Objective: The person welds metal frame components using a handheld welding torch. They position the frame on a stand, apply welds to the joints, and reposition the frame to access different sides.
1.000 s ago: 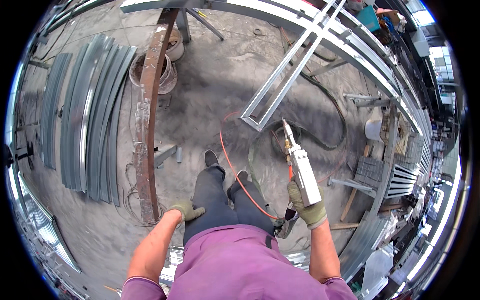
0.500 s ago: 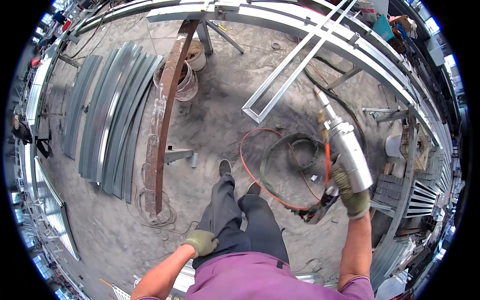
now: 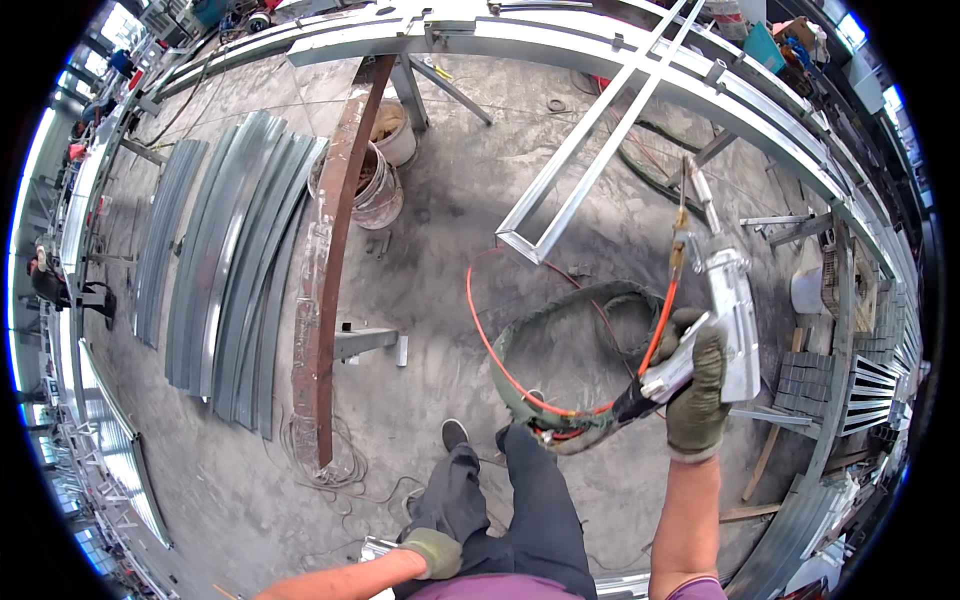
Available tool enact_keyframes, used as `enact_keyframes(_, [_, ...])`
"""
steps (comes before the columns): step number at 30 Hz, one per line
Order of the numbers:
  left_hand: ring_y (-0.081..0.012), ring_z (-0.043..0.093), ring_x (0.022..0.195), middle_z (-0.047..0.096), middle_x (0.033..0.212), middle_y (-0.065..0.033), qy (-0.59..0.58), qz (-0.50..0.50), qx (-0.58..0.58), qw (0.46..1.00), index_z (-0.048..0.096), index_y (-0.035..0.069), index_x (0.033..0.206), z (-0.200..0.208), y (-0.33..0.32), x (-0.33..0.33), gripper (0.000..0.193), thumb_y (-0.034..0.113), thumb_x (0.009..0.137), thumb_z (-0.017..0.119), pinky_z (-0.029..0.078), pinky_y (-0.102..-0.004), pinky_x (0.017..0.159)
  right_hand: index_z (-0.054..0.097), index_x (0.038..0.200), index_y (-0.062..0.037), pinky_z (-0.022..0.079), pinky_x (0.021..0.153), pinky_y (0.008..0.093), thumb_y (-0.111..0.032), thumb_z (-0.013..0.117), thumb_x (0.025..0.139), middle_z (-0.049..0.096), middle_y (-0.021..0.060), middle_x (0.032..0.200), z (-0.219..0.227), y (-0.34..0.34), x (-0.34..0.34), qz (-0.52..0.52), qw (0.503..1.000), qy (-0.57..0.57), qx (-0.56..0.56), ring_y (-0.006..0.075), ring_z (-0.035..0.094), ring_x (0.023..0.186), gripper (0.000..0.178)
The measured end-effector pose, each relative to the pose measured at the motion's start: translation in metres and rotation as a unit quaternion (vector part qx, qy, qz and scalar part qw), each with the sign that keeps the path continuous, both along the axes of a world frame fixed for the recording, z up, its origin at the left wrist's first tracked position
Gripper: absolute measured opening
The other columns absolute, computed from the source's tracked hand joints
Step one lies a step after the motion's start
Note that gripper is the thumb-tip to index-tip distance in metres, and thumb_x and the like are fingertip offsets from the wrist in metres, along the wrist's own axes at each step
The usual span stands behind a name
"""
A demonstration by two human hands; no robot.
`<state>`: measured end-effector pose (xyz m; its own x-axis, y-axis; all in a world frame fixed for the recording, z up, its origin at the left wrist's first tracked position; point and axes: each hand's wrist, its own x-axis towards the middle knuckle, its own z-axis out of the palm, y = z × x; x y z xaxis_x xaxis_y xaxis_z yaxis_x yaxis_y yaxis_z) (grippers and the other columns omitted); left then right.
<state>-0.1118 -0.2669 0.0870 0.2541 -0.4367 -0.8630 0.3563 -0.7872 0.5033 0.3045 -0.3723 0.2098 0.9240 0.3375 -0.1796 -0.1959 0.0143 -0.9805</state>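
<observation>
In my gloved right hand [image 3: 697, 395] is a silver welding gun [image 3: 732, 315], its grip wrapped by my fingers. The slim nozzle [image 3: 704, 192] points up and away, with a thin brass-coloured feed tube [image 3: 679, 240] alongside. From the grip an orange-red hose [image 3: 668, 318] and a thick dark sheathed cable [image 3: 585, 432] loop down to the floor on the left. My gloved left hand [image 3: 434, 553] is closed on my dark grey trousers [image 3: 540, 500] at the thigh; its fingertips are partly hidden.
Ahead, a welded metal frame [image 3: 600, 150] juts off a long steel beam [image 3: 460, 35] toward me. A rusty brown beam [image 3: 325, 330] stands at left, beside buckets [image 3: 375, 190] and stacked grey metal profiles [image 3: 225, 270]. Cut tubes [image 3: 803, 383] are piled at right. Cable coils [image 3: 330, 455] lie on the floor.
The welding gun has swung to the right and turned, showing its grip side. My left hand has shifted down and right on the trousers. My legs have moved in a step, and the view has shifted.
</observation>
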Motion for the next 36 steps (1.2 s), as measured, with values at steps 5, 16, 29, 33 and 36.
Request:
enact_keyframes(5, [-0.0408, 0.075, 0.107, 0.078, 0.115, -0.0231, -0.046, 0.166, -0.031, 0.985, 0.077, 0.002, 0.114, -0.021, -0.019, 0.085, 0.072, 0.068, 0.100, 0.051, 0.059, -0.0517, 0.091, 0.065, 0.122, -0.0038, 0.056, 0.065, 0.0276, -0.046, 0.068, 0.105, 0.067, 0.0037, 0.090, -0.058, 0.016, -0.027, -0.007, 0.999, 0.006, -0.033, 0.0113, 0.066, 0.076, 0.045])
enact_keyframes(16, [-0.0351, 0.072, 0.119, 0.075, 0.126, -0.0197, -0.095, 0.101, -0.257, 0.957, 0.080, 0.008, 0.118, -0.071, -0.104, 0.034, 0.046, 0.046, 0.104, 0.057, 0.054, -0.0511, 0.103, 0.067, 0.119, -0.0027, 0.052, 0.061, 0.0249, -0.030, 0.072, 0.104, 0.067, 0.0026, 0.085, -0.088, 0.039, -0.043, -0.037, 0.998, -0.020, -0.050, 0.0091, 0.063, 0.070, 0.032])
enact_keyframes(29, [-0.0466, 0.038, 0.152, 0.045, 0.161, -0.0258, -0.620, 0.166, 0.524, 0.560, 0.052, 0.003, 0.150, -0.188, 0.371, 0.155, 0.084, 0.044, 0.084, 0.083, 0.023, -0.0576, 0.128, 0.067, 0.124, -0.0005, 0.052, 0.071, 0.0284, -0.026, 0.076, 0.101, 0.068, 0.0050, 0.111, -0.223, 0.016, -0.026, 0.040, 0.991, -0.119, 0.054, 0.0133, 0.063, 0.082, 0.035])
enact_keyframes(33, [-0.0452, 0.022, 0.161, 0.029, 0.170, -0.0294, -0.471, 0.197, 0.610, 0.605, 0.049, 0.004, 0.156, -0.202, 0.397, 0.159, 0.091, 0.055, 0.086, 0.077, 0.019, -0.0580, 0.129, 0.067, 0.113, -0.0026, 0.047, 0.060, 0.0262, -0.041, 0.073, 0.101, 0.062, 0.0033, 0.081, -0.245, 0.023, -0.035, -0.016, 0.986, -0.155, 0.065, 0.0111, 0.059, 0.069, 0.040])
enact_keyframes(36, [-0.0452, 0.017, 0.163, 0.024, 0.173, -0.0308, -0.433, 0.166, 0.632, 0.620, 0.052, 0.007, 0.157, -0.193, 0.394, 0.169, 0.091, 0.060, 0.087, 0.074, 0.015, -0.0588, 0.130, 0.067, 0.112, -0.0027, 0.047, 0.060, 0.0264, -0.038, 0.075, 0.100, 0.063, 0.0036, 0.082, -0.274, 0.020, -0.034, -0.036, 0.985, -0.129, 0.105, 0.0113, 0.060, 0.069, 0.038])
